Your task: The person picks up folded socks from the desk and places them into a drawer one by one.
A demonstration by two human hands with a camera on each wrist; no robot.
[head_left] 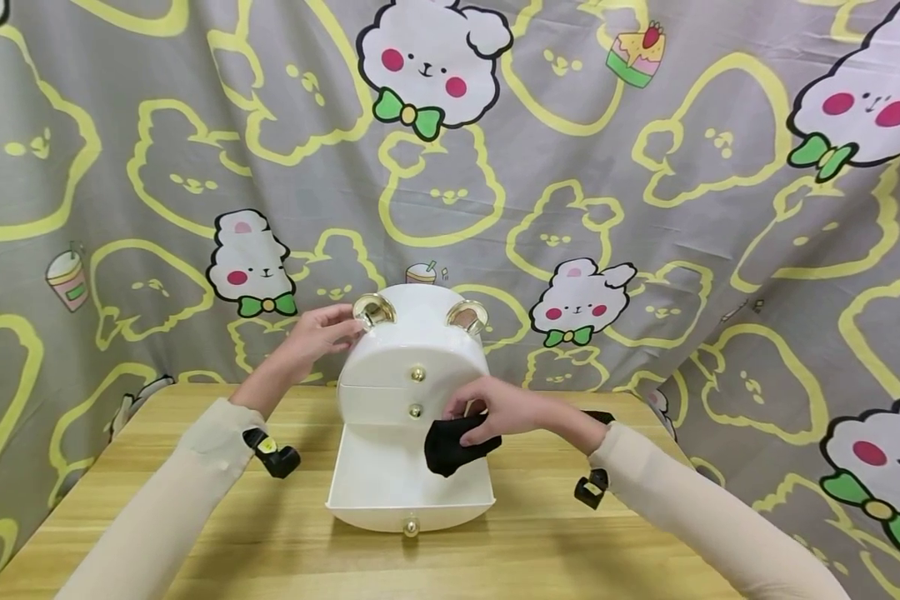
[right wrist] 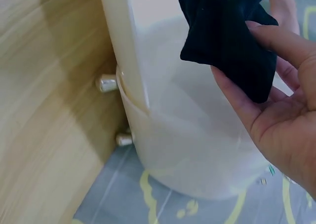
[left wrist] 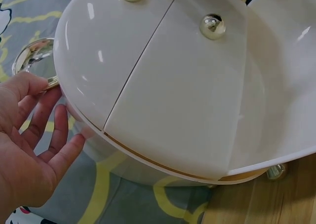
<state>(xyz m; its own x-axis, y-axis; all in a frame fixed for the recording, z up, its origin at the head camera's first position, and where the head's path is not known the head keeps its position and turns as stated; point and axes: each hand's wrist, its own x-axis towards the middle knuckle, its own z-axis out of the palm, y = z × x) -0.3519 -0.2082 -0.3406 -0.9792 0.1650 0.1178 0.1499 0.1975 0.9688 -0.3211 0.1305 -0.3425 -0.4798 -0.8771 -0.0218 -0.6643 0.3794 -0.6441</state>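
A glossy white storage box (head_left: 378, 403) with rounded sides and two gold ears stands upright on the table. Its lower drawer (head_left: 367, 475) is pulled out toward me; the two drawers above are closed. My left hand (head_left: 318, 337) rests against the box's upper left side, thumb at the base of the gold ear (left wrist: 37, 56) and the other fingers spread along the side. Over the pulled-out drawer, my right hand (head_left: 506, 408) pinches a bunched black cloth (right wrist: 224, 41) between thumb and fingers. In the head view the cloth (head_left: 450, 446) overlaps the drawer's right part.
Small gold knobs sit on the drawer fronts, the lowest knob (head_left: 411, 527) nearest me. The wooden table (head_left: 270, 542) extends on both sides of the box. A grey patterned curtain (head_left: 450, 208) hangs right behind the table. Black wrist straps with small cameras circle both sleeves.
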